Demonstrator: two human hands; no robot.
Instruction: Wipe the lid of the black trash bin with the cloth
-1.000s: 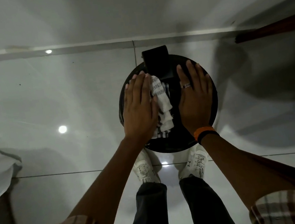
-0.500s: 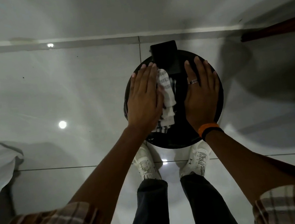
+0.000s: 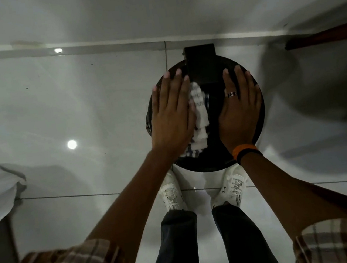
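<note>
Left hand (image 3: 171, 118): flat, pressing cloth (image 3: 199, 114) on lid (image 3: 218, 156)
Right hand (image 3: 240, 110): flat on lid, beside cloth
Floor (image 3: 74, 100): glossy tiles

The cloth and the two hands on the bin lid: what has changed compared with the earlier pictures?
The left hand pushed the cloth a little farther from the person, toward the hinge block. The right hand stayed flat on the black lid. Nothing was picked up or released.
</note>
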